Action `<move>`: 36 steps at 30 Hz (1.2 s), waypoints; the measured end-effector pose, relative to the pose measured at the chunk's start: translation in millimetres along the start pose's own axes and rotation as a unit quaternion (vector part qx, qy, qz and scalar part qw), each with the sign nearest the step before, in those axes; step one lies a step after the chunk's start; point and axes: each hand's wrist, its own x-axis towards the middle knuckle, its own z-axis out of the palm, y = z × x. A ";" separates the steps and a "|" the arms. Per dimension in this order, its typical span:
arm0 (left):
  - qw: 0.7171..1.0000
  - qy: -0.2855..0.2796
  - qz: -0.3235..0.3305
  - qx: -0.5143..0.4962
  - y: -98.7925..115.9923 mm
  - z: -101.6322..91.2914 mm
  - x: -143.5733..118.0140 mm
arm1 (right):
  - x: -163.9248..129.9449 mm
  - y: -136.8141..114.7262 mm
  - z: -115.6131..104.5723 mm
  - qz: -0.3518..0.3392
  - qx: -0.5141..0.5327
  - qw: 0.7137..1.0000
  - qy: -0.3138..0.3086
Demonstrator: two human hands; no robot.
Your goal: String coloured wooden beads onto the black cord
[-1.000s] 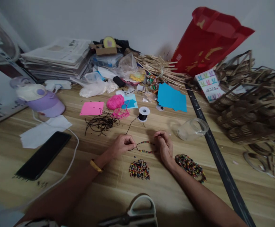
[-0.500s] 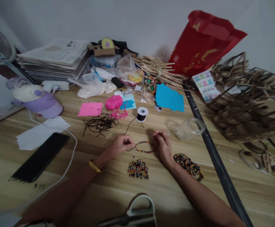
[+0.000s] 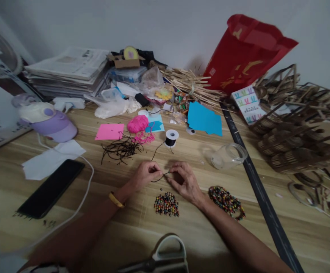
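The left hand (image 3: 146, 175) has its grip pinching a thin black cord (image 3: 165, 174) near the middle of the worktop (image 3: 130, 223); the cord runs to the right hand (image 3: 185, 182), whose fingers curve around it, though I cannot tell whether that grip pinches; loose beads (image 3: 166, 204) lie nearer the front edge, scissors (image 3: 169, 254) at it; a spool (image 3: 171, 138) stands toward the back edge.

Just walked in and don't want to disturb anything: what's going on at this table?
Someone's left hand pinches a thin black cord; the right hand is right at the same cord, though its grip is unclear. A pile of loose beads lies on the table on the near side of the hands, with strung beads off to the right. A spool stands beyond the hands.
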 end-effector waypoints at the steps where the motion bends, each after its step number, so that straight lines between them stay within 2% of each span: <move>1: 1.000 0.006 0.005 0.001 0.4 0.3 1.0 | 0.2 0.1 -0.1 -0.005 -0.010 1.000 -0.006; 8: 0.999 0.048 0.015 0.005 2.8 3.0 7.9 | 1.6 5.4 3.5 0.000 -0.059 0.997 -0.048; 17: 0.995 0.073 0.022 0.062 0.4 7.6 8.1 | 4.0 4.0 3.5 0.023 -0.062 0.996 -0.056; 25: 0.993 0.062 0.037 0.093 -1.0 7.7 8.3 | 6.3 3.1 2.6 0.044 0.001 0.998 -0.048; 28: 0.994 0.057 0.029 0.088 -0.5 6.3 7.8 | 8.4 4.2 -4.2 0.099 0.076 0.992 -0.026; 30: 0.996 0.052 0.021 0.074 -1.2 5.5 8.1 | 10.6 7.1 -9.9 0.175 0.127 0.976 0.002; 33: 0.996 0.058 0.015 0.061 -3.3 4.8 9.2 | 14.2 16.5 -14.7 0.275 0.193 0.938 0.085; 35: 0.996 0.062 0.011 0.058 -4.6 4.7 9.9 | 15.9 24.8 -13.2 0.306 0.275 0.900 0.147; 36: 0.996 0.062 0.008 0.057 -5.1 4.7 10.2 | 16.5 28.8 -11.3 0.318 0.331 0.870 0.183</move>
